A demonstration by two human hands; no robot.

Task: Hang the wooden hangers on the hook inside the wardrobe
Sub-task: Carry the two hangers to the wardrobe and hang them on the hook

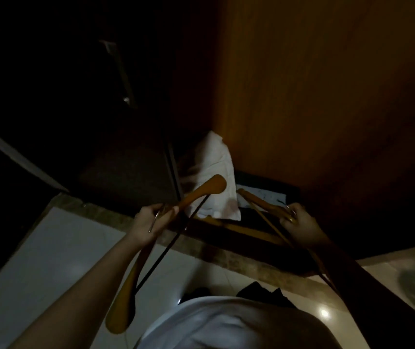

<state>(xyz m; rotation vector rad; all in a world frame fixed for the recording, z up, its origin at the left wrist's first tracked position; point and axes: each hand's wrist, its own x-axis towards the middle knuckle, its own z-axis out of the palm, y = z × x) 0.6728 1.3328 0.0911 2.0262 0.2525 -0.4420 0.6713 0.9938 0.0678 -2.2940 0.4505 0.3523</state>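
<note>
My left hand [148, 221] grips a wooden hanger [201, 191] at its middle, near the metal hook. One broad arm of this hanger points up toward the wardrobe, and the other hangs down past my forearm. My right hand [299, 222] holds a second wooden hanger [259, 201] at its neck, with its dark crossbar slanting down along my right arm. Both hands are in front of the open wardrobe [327, 96]. No hook or rail inside the wardrobe is visible in the dim light.
A white pillow [216, 172] stands on the wardrobe floor against the wooden side panel. Beside it lies a dark-framed flat item [264, 195]. A dark sliding door [115, 152] is at left. A stone threshold [214, 250] meets pale floor tiles [50, 248].
</note>
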